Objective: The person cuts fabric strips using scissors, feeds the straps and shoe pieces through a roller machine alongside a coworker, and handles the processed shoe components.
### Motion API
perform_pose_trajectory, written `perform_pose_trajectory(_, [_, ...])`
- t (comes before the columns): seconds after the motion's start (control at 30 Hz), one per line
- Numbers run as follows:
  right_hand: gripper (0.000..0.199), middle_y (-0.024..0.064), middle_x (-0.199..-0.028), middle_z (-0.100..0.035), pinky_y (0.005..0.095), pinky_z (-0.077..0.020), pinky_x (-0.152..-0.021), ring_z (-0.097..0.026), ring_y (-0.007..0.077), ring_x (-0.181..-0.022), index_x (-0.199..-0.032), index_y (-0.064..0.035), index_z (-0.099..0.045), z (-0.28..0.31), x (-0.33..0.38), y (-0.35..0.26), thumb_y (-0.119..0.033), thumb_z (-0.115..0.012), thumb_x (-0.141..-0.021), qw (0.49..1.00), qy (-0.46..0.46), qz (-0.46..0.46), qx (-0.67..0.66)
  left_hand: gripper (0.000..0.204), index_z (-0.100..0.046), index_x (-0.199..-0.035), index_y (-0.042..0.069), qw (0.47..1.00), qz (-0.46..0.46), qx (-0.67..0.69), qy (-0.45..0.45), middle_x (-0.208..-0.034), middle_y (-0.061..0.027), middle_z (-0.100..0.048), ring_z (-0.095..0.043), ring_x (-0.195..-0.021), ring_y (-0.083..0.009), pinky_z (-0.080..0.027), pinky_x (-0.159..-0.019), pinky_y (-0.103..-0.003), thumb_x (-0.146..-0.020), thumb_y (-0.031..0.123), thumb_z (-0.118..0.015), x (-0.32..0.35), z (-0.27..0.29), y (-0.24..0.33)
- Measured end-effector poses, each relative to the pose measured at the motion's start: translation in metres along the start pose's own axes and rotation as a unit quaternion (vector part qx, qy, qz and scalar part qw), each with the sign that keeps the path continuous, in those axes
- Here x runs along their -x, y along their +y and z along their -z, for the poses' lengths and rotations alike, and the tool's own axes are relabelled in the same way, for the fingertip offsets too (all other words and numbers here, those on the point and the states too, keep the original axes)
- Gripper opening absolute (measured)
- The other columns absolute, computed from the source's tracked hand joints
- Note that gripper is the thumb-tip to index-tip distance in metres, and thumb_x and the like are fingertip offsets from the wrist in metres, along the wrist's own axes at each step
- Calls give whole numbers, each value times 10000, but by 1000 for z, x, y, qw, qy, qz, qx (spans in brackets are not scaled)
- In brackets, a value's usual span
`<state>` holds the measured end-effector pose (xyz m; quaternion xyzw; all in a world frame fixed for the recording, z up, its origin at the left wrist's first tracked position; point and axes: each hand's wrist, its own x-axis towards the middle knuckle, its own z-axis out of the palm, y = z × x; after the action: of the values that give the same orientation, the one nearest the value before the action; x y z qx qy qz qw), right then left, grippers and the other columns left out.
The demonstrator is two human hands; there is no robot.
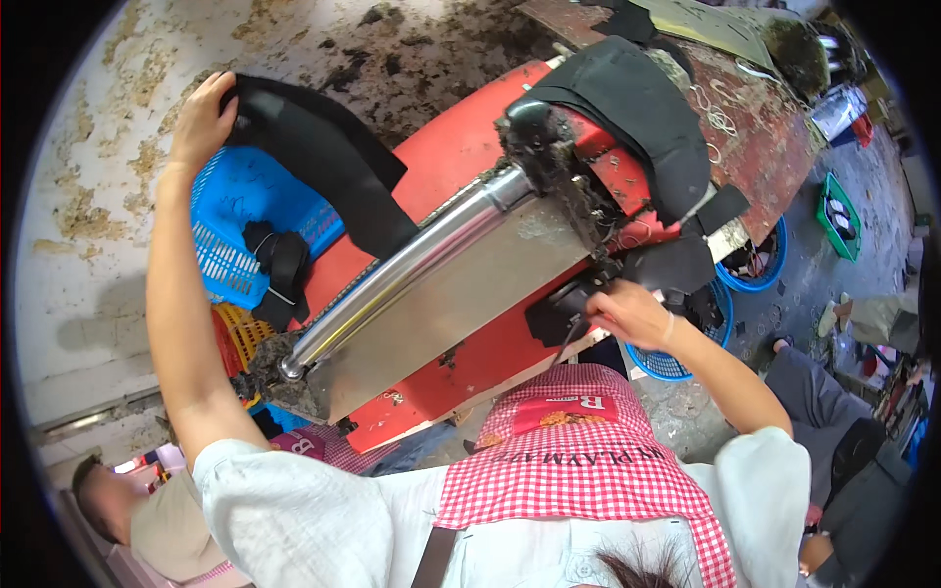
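Observation:
At the upper left, my left hand (pixel 203 122) grips the end of a long, curved black sheet piece (pixel 319 137). The piece slopes down from my fingers, and its other end lies against the shiny metal roller (pixel 421 265) of a red machine (pixel 461 132). A bare metal plate (pixel 461 304) runs along the near side of the roller. On the machine's right, my right hand (pixel 632 316) is closed, with its fingertips on a smaller dark cut piece (pixel 557 316). Part of that piece is hidden by the fingers.
Black cut sheets (pixel 627 108) are stacked on the machine's far right end. A blue basket (pixel 221 245) with black pieces stands at left. Blue tubs (pixel 730 328) sit at right, near a green basket (pixel 823 220). Other people are at lower left (pixel 172 529) and right.

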<state>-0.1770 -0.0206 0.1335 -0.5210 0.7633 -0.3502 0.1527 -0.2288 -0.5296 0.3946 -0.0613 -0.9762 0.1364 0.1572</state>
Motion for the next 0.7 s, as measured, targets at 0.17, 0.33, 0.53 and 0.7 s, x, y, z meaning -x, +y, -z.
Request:
perform_pose_trajectory(0.17, [232,63,-766,-626,236,-457,-623,-592,86,-689,-1015,-1,-551,16,-28,-83,-109,-576,-811,895,24,-200,-398,336,-568,-1029,44,976,-73,187,89,-1019,-143,-582,-546,-959,-277,-431,-838,-335,-729,-72,-470,15,-48,53])
perform_pose_trajectory(0.33, [243,2,-636,-534,214,-378,-522,-436,31,-592,-990,59,-558,-42,-74,-83,-114,-560,-820,839,97,-252,-472,207,-586,-901,21,900,-106,343,-246,-865,-129,-492,-508,-850,-271,-422,-723,-340,-734,-25,-474,73,-104,148])
perform_pose_trajectory(0.53, [376,77,-728,-593,262,-449,-670,-540,89,-698,-1072,10,-508,-69,-49,-93,-175,-637,-772,859,141,-146,-470,328,-558,-912,-45,827,48,475,-297,-866,-110,-536,-518,-808,-197,-415,-693,-316,-813,268,-562,92,-116,170])
perform_pose_trajectory(0.7, [181,110,-894,-581,366,-449,-717,-536,293,-852,-830,-70,-641,-64,19,-1,-109,-622,-654,987,84,-134,-22,241,-560,-833,-40,845,59,478,-234,-762,-27,-501,-495,-743,-79,-417,-627,-244,-698,112,-689,59,-86,124])
